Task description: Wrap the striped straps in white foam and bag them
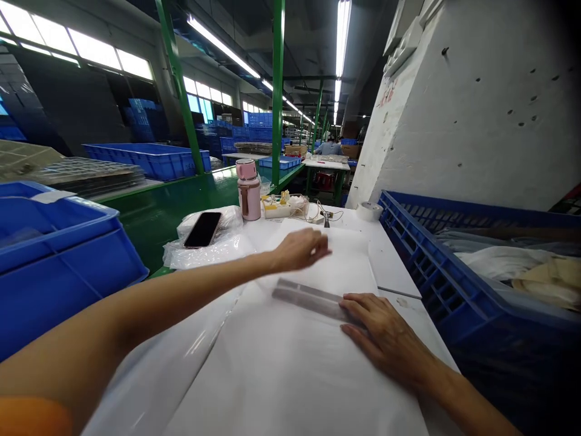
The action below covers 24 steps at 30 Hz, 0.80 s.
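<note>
A grey, flat strip, blurred by motion, lies across the white sheeting on the table. My right hand rests on the strip's right end, its fingers pointing left and wrapped over it. Above the sheeting, beyond the strip, is my left hand with its fingers curled together. Whatever those fingers may hold is too small or hidden to make out. Clear plastic film lies under my left forearm.
Behind the hands stand a pink bottle, a phone on plastic-wrapped items, a power strip and a tape roll. Blue crates flank the table, left and right. A person is far back.
</note>
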Available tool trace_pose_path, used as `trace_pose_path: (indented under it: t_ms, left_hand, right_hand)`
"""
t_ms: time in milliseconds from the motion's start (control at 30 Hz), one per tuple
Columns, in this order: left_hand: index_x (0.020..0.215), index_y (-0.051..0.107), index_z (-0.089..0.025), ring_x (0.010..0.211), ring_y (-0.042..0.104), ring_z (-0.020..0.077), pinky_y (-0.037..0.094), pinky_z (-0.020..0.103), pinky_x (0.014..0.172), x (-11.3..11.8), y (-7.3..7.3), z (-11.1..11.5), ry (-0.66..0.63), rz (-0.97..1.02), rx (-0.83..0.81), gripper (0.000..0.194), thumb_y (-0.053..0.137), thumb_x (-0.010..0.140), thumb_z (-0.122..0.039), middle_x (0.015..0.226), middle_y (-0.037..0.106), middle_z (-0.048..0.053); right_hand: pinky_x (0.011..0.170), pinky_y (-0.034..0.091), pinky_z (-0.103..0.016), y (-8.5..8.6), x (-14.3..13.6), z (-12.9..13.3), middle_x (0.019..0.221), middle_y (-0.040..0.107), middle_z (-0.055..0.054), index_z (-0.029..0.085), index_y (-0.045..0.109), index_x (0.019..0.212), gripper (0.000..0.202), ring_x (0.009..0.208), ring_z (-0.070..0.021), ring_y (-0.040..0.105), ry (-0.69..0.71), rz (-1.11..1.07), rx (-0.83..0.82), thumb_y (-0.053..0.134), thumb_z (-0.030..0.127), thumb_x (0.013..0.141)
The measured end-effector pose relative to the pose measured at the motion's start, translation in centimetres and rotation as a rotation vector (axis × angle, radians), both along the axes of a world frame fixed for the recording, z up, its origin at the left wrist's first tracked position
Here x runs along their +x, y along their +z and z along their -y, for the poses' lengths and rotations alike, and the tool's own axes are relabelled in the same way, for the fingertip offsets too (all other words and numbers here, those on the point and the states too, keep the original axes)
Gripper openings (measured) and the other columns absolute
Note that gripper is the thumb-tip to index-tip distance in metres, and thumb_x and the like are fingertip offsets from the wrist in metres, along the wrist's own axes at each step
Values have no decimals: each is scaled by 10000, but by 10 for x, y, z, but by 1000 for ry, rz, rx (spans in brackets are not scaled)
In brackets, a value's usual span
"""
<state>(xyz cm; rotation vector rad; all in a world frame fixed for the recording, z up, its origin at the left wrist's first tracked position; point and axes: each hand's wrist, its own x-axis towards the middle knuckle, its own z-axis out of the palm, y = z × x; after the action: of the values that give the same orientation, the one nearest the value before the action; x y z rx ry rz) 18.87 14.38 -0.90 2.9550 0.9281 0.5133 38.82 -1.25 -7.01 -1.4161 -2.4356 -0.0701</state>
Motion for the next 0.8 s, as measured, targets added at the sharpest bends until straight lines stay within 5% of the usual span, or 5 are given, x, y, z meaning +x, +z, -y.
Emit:
trace_pose_path:
  t_ms: [200, 367, 533, 667, 800]
  left_hand:
    - [1068, 591, -236, 928, 552, 199, 418, 295, 785, -55, -32, 61, -80, -94, -156, 364, 451, 892, -521, 995, 605, 45]
    - [1019, 603, -244, 925, 556, 210, 415, 302, 756, -68, -21, 50, 79, 19, -283, 472, 316, 900, -599, 1016, 603, 48]
    - [805, 611, -146, 853, 546, 273, 383, 336, 692, -122, -7, 31, 368, 118, -398, 612, 247, 881, -633, 854, 602, 119]
    - [752, 614, -175, 746, 553, 209, 380, 279, 621, -152, -12, 29, 334, 141, -603, 583, 392, 788, -712, 785, 602, 52]
    - [918, 587, -191, 898, 542, 187, 397, 247, 688, -146, -18, 27, 235, 274, -700, 537, 516, 736, -691, 984, 589, 39]
  right_hand:
    - [942, 398, -408, 0, 0, 0, 1209, 539, -61, 230, 464, 1194, 285, 1115, -217, 468, -10, -14, -27, 482, 324, 926]
    - [909, 438, -395, 8, -3, -2, 1153, 575, -63, 217, 469, 1194, 271, 1052, -215, 517, 8, -7, -62, 461, 292, 934]
    - [889, 462, -404, 8, -3, -2, 1135, 590, -74, 215, 469, 1214, 301, 1035, -224, 544, -15, -24, -69, 446, 334, 938]
    - [884, 473, -404, 2, -2, -2, 1113, 602, -76, 212, 501, 1183, 307, 1023, -229, 560, -50, -64, -60, 460, 375, 926]
    - [897, 470, -402, 1, -3, 0, 1125, 600, -75, 206, 504, 1178, 310, 1043, -224, 555, -71, -75, -54, 465, 381, 925]
